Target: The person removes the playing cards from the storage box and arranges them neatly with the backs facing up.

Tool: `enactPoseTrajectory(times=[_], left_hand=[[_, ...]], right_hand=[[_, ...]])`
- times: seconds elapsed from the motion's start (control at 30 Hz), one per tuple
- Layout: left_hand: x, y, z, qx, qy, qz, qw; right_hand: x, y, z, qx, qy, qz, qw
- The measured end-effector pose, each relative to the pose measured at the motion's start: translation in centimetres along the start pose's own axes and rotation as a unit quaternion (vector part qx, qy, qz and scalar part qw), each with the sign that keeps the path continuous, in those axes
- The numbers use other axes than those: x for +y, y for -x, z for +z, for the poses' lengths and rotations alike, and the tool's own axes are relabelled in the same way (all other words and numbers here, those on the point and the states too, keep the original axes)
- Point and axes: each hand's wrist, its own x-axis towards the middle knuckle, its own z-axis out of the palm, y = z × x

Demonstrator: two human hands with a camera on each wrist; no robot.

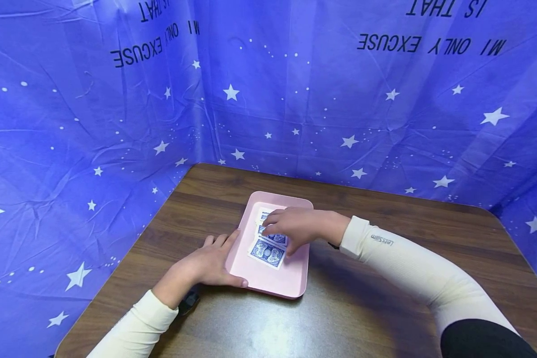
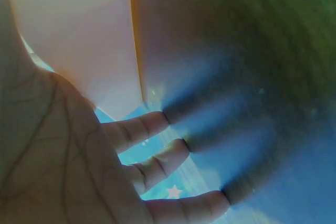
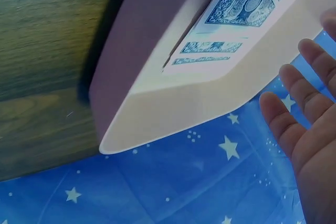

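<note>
A pink tray (image 1: pixel 279 284) lies on the table with several blue-backed playing cards (image 1: pixel 267 253) inside, partly overlapping in a column. My left hand (image 1: pixel 210 263) rests at the tray's left side, thumb against the near left rim. In the left wrist view its fingers (image 2: pixel 157 163) are extended with the tips down on the tabletop, beside the tray wall (image 2: pixel 84 40). Over the cards hovers my right hand (image 1: pixel 293 223), fingers spread and thumb near the right edge of the nearest card. The right wrist view shows its fingers (image 3: pixel 310 93) relaxed, pinching nothing; the cards (image 3: pixel 244 3) lie flat in the tray.
The brown wooden table (image 1: pixel 362 298) extends around the tray. A blue curtain (image 1: pixel 295 99) with white stars and lettering hangs along the table's back and left side. A dark object (image 1: pixel 189 302) shows by the left wrist.
</note>
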Motion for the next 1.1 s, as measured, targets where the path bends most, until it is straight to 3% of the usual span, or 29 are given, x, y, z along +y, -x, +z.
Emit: enactPoseTrajectory(times=[0.47, 0.83, 1.1], left_hand=[[-0.2, 0.0, 0.0, -0.003, -0.002, 0.005, 1.0000], [-0.2, 0.1, -0.1, -0.002, -0.001, 0.003, 1.0000], [-0.3, 0.1, -0.1, -0.006, 0.001, -0.002, 1.0000]], right_hand=[[-0.3, -3.0, 0.4, -0.034, 0.025, -0.016, 0.999], [-0.7, -4.0, 0.6, -0.058, 0.055, -0.010, 0.997], [-0.8, -4.3, 0.9, -0.072, 0.046, -0.004, 0.996]])
